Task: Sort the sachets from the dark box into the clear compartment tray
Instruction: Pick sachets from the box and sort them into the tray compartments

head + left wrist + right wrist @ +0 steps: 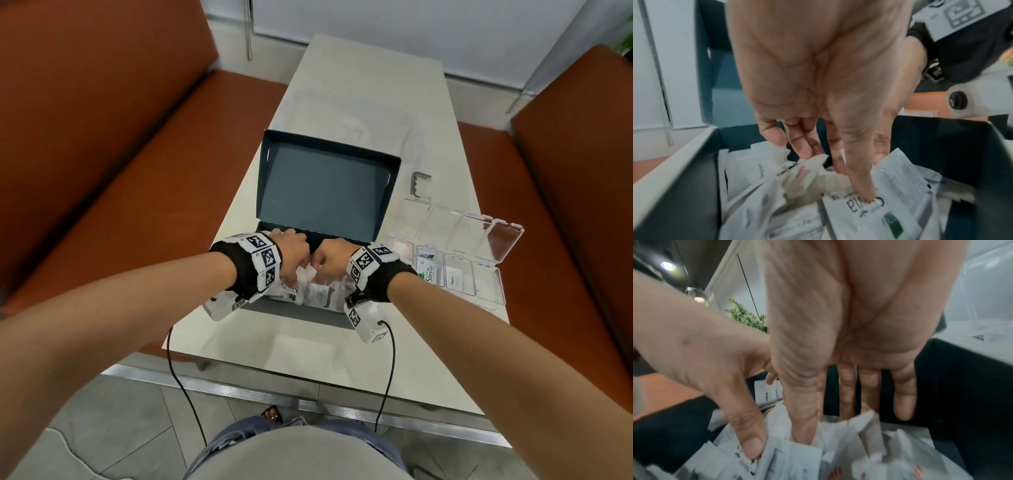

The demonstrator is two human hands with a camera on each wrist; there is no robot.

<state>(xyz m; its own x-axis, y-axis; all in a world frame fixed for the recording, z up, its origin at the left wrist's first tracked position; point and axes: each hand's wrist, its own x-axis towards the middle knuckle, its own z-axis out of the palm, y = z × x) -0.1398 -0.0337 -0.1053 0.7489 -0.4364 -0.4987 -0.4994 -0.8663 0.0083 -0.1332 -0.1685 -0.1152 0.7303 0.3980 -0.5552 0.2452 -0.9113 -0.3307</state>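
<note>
The dark box [301, 317] stands open on the table, its lid [325, 185] tilted up behind it. Several white sachets [317, 293] lie heaped inside. Both hands reach down into the heap. My left hand [291, 250] has its thumb pressed on a Stevia sachet [869, 216] and pinches a crumpled sachet [813, 162] against its fingers. My right hand [329, 260] pinches a white sachet [865, 420] between thumb and fingers. The clear compartment tray [493, 294] sits right of the box, holding a Stevia sachet [428, 270] and a pepper sachet [455, 279].
The tray's clear lid [479, 233] lies open behind it. A small grey clip [418, 183] lies beyond the tray. Orange benches [137, 171] flank the pale table [359, 85] on both sides. A sugar sachet [748, 170] leans against the box's left wall.
</note>
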